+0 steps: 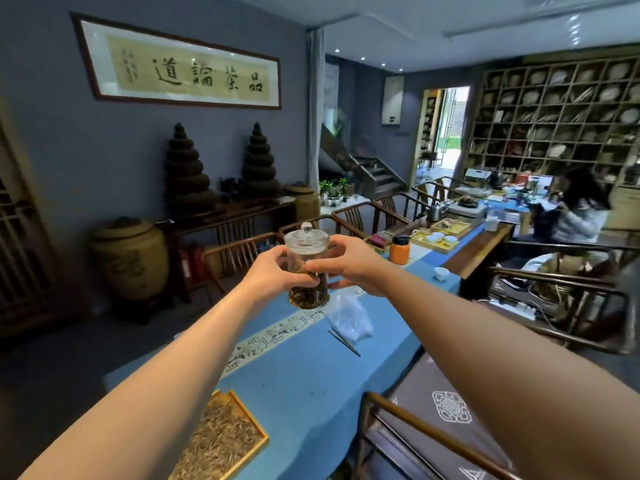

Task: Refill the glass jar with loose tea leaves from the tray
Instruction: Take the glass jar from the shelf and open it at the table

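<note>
A clear glass jar point(307, 244) with its glass lid on is held up in the air above the blue table, dark tea leaves filling its lower part. My left hand point(273, 273) wraps its left side and my right hand point(351, 263) grips its right side. A wooden tray point(260, 432) of loose golden-brown tea leaves lies at the near left of the table, partly hidden by my left forearm.
A clear plastic bag point(348, 318) and a thin stick point(344, 342) lie on the blue cloth point(311, 382) below the jar. Farther along stand an orange flask point(400, 250), a white cup point(441, 273) and tea trays. Wooden chairs line both sides; a person sits at the right.
</note>
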